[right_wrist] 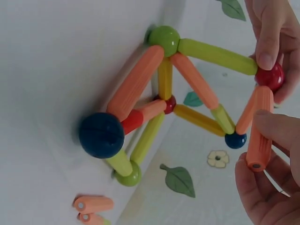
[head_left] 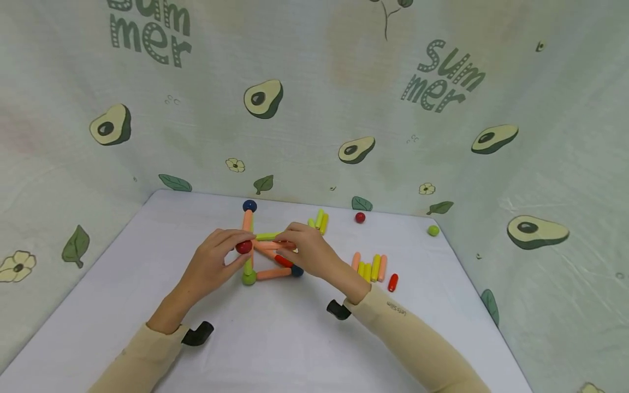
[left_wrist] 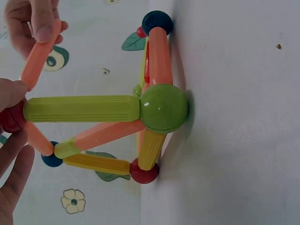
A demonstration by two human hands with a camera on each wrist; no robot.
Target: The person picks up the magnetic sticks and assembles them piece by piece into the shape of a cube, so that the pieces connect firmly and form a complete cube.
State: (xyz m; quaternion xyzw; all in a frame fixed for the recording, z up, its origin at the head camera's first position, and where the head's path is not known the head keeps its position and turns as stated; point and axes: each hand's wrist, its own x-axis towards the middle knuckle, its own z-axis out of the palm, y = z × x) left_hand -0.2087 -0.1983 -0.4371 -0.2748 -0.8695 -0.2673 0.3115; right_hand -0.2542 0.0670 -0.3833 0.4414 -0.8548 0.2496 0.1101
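My left hand (head_left: 212,261) grips a red ball (right_wrist: 270,77) between thumb and fingers. That ball tops a lime-green magnetic rod (left_wrist: 82,109), which rises from a green ball (left_wrist: 164,108) on the table. In my right hand (head_left: 313,250), a salmon magnetic rod (right_wrist: 260,136) is pinched between thumb and fingers, its far end right at the red ball. Both hands are over a frame of rods and balls. Its base includes a dark blue ball (right_wrist: 101,135) and a red rod (right_wrist: 133,122); a smaller blue ball (right_wrist: 236,139) sits at a raised corner.
To the right lie several salmon and yellow rods (head_left: 375,268), with a short red rod (head_left: 393,282) beside them. Farther back are yellow-green rods (head_left: 321,221), a loose red ball (head_left: 360,217) and a green ball (head_left: 433,230). A printed cloth (head_left: 304,131) hangs behind the table.
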